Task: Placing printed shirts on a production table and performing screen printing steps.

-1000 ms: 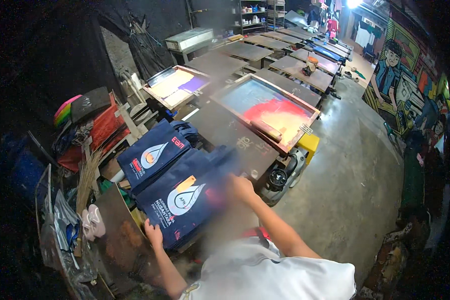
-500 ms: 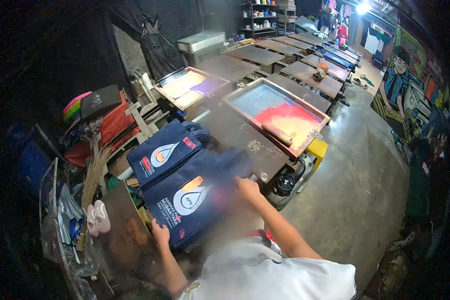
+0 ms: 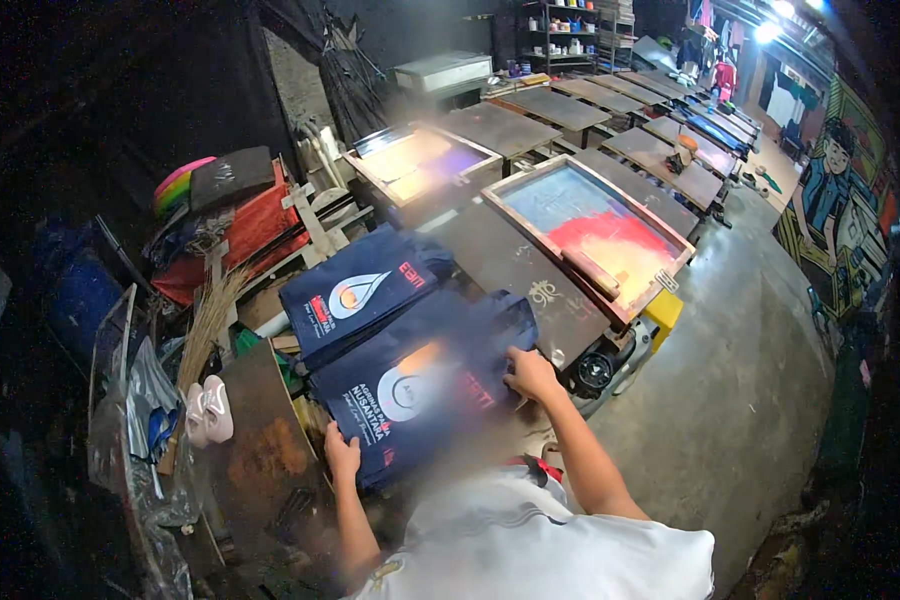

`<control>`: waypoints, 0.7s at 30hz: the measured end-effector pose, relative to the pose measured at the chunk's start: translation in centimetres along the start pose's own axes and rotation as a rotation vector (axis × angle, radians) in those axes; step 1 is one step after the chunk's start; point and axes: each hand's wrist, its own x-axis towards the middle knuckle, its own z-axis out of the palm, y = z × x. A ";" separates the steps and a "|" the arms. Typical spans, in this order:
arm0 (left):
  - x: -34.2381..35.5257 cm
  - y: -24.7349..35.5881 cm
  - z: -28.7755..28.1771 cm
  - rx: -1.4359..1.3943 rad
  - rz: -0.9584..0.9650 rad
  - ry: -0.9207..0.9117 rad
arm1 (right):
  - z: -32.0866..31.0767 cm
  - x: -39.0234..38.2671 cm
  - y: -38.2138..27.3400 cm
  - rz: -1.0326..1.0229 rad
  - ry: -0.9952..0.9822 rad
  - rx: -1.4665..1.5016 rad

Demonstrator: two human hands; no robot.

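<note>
Found left hand (image 3: 343, 457) closed on the left edge and right hand (image 3: 532, 377) closed on the right edge of a navy printed bag (image 3: 418, 390) lying between them, with a second navy bag (image 3: 382, 285) beyond the left hand.

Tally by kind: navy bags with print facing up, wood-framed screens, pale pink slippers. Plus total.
Navy bags, print up: 2
Wood-framed screens: 2
Pale pink slippers: 2
Total: 6
</note>
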 end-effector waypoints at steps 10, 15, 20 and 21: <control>-0.7 0.0 0.5 0.059 -0.051 0.023 | 0.0 1.2 -0.1 -0.087 0.001 0.027; -2.0 4.2 0.1 0.300 -0.057 0.111 | -0.9 1.9 -1.4 -0.026 -0.099 -0.015; -1.1 7.4 0.2 0.471 0.178 -0.008 | 0.8 5.0 -4.9 -0.194 0.132 -0.042; -0.4 6.5 1.3 0.448 0.264 -0.031 | 1.5 5.6 -5.5 -0.290 0.082 0.043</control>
